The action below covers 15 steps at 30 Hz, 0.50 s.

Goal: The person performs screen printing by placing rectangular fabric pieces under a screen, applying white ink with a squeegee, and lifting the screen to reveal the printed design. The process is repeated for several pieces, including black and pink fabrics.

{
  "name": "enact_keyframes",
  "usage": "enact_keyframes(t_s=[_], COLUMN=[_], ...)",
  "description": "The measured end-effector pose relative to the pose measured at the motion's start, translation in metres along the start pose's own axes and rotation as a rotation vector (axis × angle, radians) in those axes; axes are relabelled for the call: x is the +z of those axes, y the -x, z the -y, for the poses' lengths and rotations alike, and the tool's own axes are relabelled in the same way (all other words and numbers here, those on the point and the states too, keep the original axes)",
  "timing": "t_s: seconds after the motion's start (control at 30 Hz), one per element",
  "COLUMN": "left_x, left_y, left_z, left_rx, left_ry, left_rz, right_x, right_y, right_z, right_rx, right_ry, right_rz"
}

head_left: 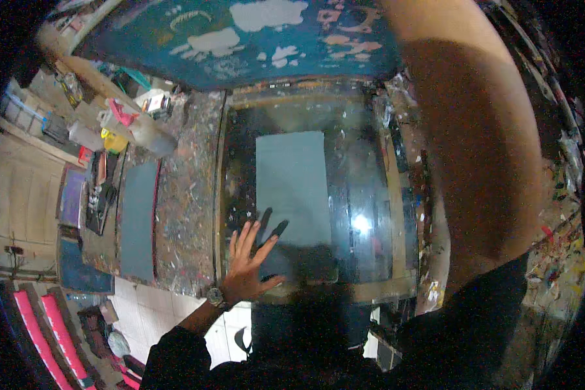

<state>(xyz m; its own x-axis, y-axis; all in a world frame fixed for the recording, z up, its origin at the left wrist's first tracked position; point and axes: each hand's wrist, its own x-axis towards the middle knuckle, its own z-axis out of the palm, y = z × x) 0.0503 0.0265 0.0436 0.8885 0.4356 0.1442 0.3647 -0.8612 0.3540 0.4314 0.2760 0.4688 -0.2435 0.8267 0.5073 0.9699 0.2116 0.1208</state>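
My left hand (252, 258) is spread over the lower left of a dark glass panel (240, 162) in a worn frame, fingers apart and empty, casting a shadow by a pale grey-blue rectangular sheet (290, 175) lying on the panel; whether it touches the glass I cannot tell. My right forearm (481, 130) rises large along the right side and out past the top edge, so that hand is hidden. Beyond the panel, a large blue printing screen (240, 52) with pale patches stands raised.
A paint-spattered table (188, 149) surrounds the panel. At left are a grey board (138, 221), tools (99, 201), a yellow container (114, 141) and bottles. Pink strips (58, 331) lie at lower left, near white floor tiles (149, 312). The right-hand side is cluttered and stained.
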Motion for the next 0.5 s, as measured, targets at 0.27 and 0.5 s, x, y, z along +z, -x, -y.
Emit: enact_keyframes(t_s=[0.27, 0.5], left_x=[0.059, 0.078], left_y=[-0.231, -0.257], left_z=[0.016, 0.041], left_rx=[-0.279, -0.485], left_ry=[-0.154, -0.126], left_rz=[-0.282, -0.223], right_x=[-0.034, -0.036], right_y=[0.086, 0.102], right_z=[0.109, 0.13], right_rx=[0.368, 0.414], right_ry=[-0.07, -0.165], right_rz=[-0.025, 0.031])
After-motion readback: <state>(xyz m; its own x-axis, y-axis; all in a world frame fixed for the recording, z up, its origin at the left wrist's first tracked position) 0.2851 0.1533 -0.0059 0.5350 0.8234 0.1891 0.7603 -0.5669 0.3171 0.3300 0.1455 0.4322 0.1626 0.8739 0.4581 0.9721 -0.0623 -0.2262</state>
